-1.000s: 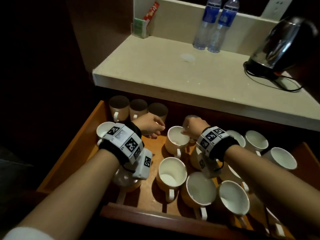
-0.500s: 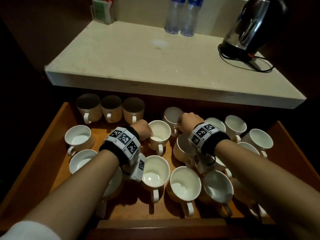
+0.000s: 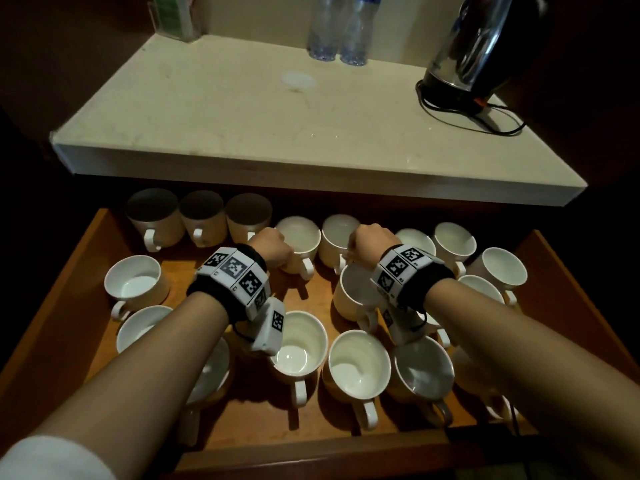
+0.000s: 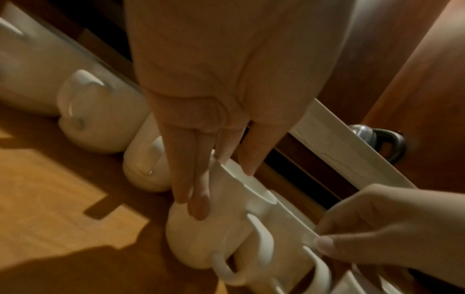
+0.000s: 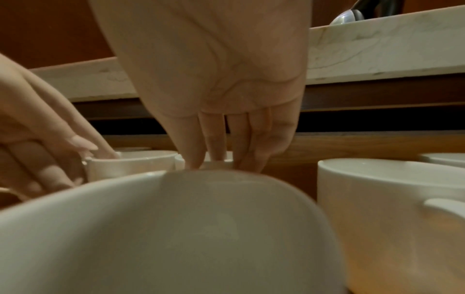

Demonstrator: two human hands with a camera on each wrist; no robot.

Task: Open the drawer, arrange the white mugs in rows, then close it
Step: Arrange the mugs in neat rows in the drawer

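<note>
The wooden drawer (image 3: 311,455) stands open, holding several white mugs. Three mugs (image 3: 202,218) line its back left. My left hand (image 3: 273,249) pinches the rim of a mug (image 3: 303,237) just right of them; in the left wrist view the left hand (image 4: 221,187) has fingers on the outer wall of that mug (image 4: 214,228) and one inside. My right hand (image 3: 370,242) grips the rim of the neighbouring mug (image 3: 337,233). In the right wrist view the right hand (image 5: 219,159) pinches that rim (image 5: 216,165).
Loose mugs (image 3: 358,362) fill the drawer's middle, front and right; one mug (image 3: 353,296) sits tilted under my right wrist. A pale counter (image 3: 311,116) overhangs the drawer's back, carrying a kettle (image 3: 485,43) with its cord, two water bottles (image 3: 337,29) and a green box (image 3: 173,15).
My left hand took hold of a mug and carried it back beside the three rear mugs. My right hand brought its mug down next to it. The view tipped downward.
</note>
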